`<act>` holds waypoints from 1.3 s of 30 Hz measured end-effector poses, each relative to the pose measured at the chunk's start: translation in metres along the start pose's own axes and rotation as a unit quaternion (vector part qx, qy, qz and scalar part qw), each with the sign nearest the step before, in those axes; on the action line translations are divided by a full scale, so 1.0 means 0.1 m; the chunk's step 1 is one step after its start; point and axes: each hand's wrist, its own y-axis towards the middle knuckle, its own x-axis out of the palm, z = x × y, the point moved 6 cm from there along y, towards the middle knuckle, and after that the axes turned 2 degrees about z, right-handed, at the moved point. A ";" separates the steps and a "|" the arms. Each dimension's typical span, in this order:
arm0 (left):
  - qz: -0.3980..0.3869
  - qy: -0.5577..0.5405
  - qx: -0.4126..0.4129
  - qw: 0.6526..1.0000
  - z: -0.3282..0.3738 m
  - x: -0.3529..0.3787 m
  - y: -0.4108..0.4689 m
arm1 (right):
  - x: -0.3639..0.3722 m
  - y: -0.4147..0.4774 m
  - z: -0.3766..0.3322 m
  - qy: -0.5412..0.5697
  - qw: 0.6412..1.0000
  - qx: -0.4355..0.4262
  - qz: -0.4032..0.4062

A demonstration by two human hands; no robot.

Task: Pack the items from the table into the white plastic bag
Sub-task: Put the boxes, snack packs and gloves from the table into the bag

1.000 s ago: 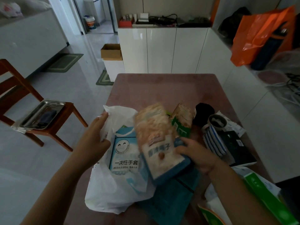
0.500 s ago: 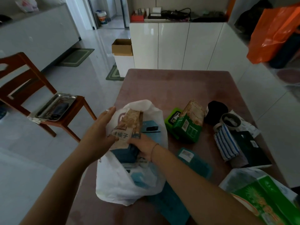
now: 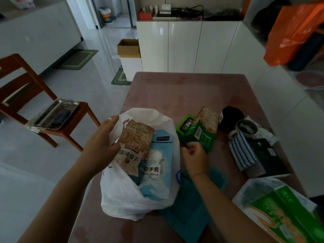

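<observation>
- Already inside the white plastic bag (image 3: pixel 122 199), at the table's (image 3: pixel 175 92) near left: a nut packet (image 3: pixel 135 146) and a blue glove packet (image 3: pixel 159 155), side by side, tops sticking out.
- Left hand (image 3: pixel 103 146) pinching the bag's rim, thumb inside, holding the mouth wide.
- Right hand (image 3: pixel 194 155) curled on the near corner of a green packet (image 3: pixel 201 132), probably next to go in.
- Left to pack: green box (image 3: pixel 184 123) under that packet, black bundle (image 3: pixel 229 118), tape roll (image 3: pixel 245 127), striped cloth (image 3: pixel 242 153), black card (image 3: pixel 268 158), teal pouch (image 3: pixel 185 204), big green pack (image 3: pixel 280 213).
- Roughly a quarter done, by that count.
- Clear path from packet to bag; teal pouch partly under the right forearm.
- Off to the left, a chair (image 3: pixel 22 79) carrying a metal tray (image 3: pixel 56 113).
</observation>
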 end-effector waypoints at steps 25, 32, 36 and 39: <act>-0.014 0.018 0.027 0.999 0.16 0.03 0.03 | -0.64 -0.02 0.76 0.200 0.957 0.211 0.007; -0.007 0.023 0.020 1.000 0.17 0.05 0.02 | -0.96 0.01 -0.31 0.327 0.943 0.053 -0.036; 0.006 -0.004 -0.013 1.000 0.13 0.04 0.03 | -0.48 -0.04 -0.69 0.467 0.876 0.063 -0.103; 0.003 -0.008 -0.017 1.000 0.12 0.05 0.04 | 0.18 -0.26 -0.65 0.416 0.890 0.110 -0.152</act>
